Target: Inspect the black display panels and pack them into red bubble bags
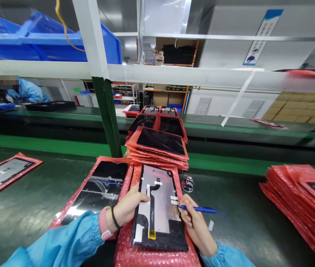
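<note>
A tablet screen panel (160,211) lies back-side up on a red bubble-wrap bag (157,257) in front of me. My left hand (131,205) grips its left edge, thumb on the grey back. My right hand (193,218) is closed round a blue pen (200,209) whose tip points at the panel's right edge. Another panel (102,187) lies glass-up on red wrap to the left.
A stack of bagged panels (159,146) stands behind, with more rows (157,120) beyond. Red bags (304,200) pile up at the right. One bagged panel (3,174) lies at far left. A green post (109,115) rises ahead. A tape roll (187,183) sits nearby. A co-worker (24,91) sits far left.
</note>
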Tool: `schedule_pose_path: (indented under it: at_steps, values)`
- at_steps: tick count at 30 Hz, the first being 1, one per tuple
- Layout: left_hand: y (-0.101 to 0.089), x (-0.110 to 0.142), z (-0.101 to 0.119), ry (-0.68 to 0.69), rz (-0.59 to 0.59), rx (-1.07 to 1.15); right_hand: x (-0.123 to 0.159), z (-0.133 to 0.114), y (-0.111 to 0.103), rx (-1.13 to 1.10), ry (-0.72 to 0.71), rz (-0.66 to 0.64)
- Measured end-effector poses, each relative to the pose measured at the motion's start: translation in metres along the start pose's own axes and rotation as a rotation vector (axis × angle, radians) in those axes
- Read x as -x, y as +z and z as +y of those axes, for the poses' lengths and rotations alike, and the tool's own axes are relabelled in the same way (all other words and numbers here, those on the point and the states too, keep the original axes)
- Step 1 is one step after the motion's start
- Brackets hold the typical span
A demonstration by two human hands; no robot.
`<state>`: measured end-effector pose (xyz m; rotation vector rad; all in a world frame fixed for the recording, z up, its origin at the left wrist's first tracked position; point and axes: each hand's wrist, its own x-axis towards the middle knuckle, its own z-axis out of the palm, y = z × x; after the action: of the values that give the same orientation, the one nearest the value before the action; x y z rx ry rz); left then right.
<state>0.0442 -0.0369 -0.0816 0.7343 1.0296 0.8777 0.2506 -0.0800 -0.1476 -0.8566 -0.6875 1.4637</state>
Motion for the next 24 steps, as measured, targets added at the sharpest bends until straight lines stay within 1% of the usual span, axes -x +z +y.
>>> schedule_pose_path:
  at_steps: [3, 7, 8, 10, 12, 14, 16, 17, 18, 19, 21, 22, 23, 24]
  values:
    - [0.001, 0.001, -0.004, 0.046, -0.004, -0.001, -0.001, -0.004, -0.002, 0.001, -0.018, 0.013]
    - [-0.001, 0.009, 0.004, 0.125, -0.033, -0.009, -0.002, -0.017, -0.004, 0.019, -0.089, 0.094]
    - [-0.001, 0.011, 0.007, 0.159, -0.034, -0.012, -0.001, -0.022, -0.005, 0.025, -0.11, 0.112]
    - [-0.002, 0.016, 0.016, 0.285, -0.035, -0.046, 0.0, -0.033, -0.004, 0.039, -0.146, 0.134]
    - [-0.002, 0.021, 0.024, 0.458, -0.041, -0.133, 0.002, -0.047, 0.0, 0.052, -0.171, 0.143]
    - [-0.005, 0.025, 0.03, 0.637, -0.023, -0.277, 0.004, -0.061, 0.007, 0.056, -0.181, 0.14]
    - [-0.009, 0.024, 0.034, 0.899, 0.04, -0.501, 0.006, -0.072, 0.018, 0.039, -0.178, 0.116]
    - [-0.012, 0.023, 0.035, 1.055, 0.068, -0.618, 0.007, -0.077, 0.025, 0.018, -0.17, 0.086]
    - [-0.015, 0.02, 0.035, 1.197, 0.069, -0.715, 0.008, -0.081, 0.033, -0.012, -0.151, 0.037]
    - [-0.017, 0.017, 0.036, 1.333, 0.034, -0.796, 0.01, -0.084, 0.04, -0.046, -0.124, -0.025]
    - [-0.019, 0.011, 0.04, 1.584, -0.09, -0.944, 0.014, -0.087, 0.053, -0.109, -0.068, -0.153]
    - [-0.019, 0.009, 0.043, 1.707, -0.141, -1.03, 0.016, -0.088, 0.059, -0.127, -0.05, -0.196]
    - [-0.018, 0.007, 0.047, 1.835, -0.171, -1.137, 0.017, -0.089, 0.063, -0.132, -0.043, -0.212]
    - [-0.017, 0.006, 0.051, 1.946, -0.179, -1.24, 0.018, -0.089, 0.065, -0.127, -0.049, -0.199]
